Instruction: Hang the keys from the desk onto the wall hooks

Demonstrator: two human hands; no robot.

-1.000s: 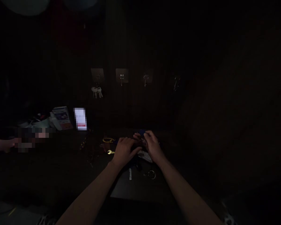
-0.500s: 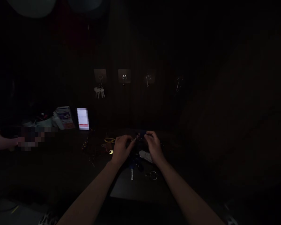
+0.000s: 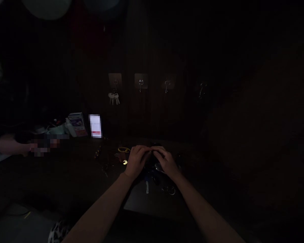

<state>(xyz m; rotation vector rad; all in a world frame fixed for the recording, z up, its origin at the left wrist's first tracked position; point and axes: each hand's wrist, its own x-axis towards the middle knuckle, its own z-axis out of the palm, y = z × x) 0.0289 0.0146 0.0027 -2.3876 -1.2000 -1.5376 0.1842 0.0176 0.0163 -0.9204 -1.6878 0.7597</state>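
My left hand (image 3: 137,161) and my right hand (image 3: 168,162) meet at the fingertips above a dark tabletop. Both are closed in a pinch; whatever lies between the fingers is hidden and too dark to name. Below them a key (image 3: 147,187) with a dark blue head points its metal blade towards me. A metal key ring (image 3: 171,190) lies near my right wrist. Partly under my right hand is a pale, rounded object (image 3: 158,166). Left of my left hand are a yellow loop (image 3: 123,149) and a bright yellow crescent-shaped piece (image 3: 125,162).
Keys (image 3: 114,98) hang from the leftmost wall hook; several hooks (image 3: 141,83) run in a row. A lit, blurred-out screen (image 3: 95,126) stands beside small boxes (image 3: 77,125). A beaded string (image 3: 98,152) lies further left. Another pinkish blurred shape (image 3: 13,145) is at far left.
My hands have come together, fingertips now touching where a gap showed before. The whole view has shifted slightly, with things appearing further right.
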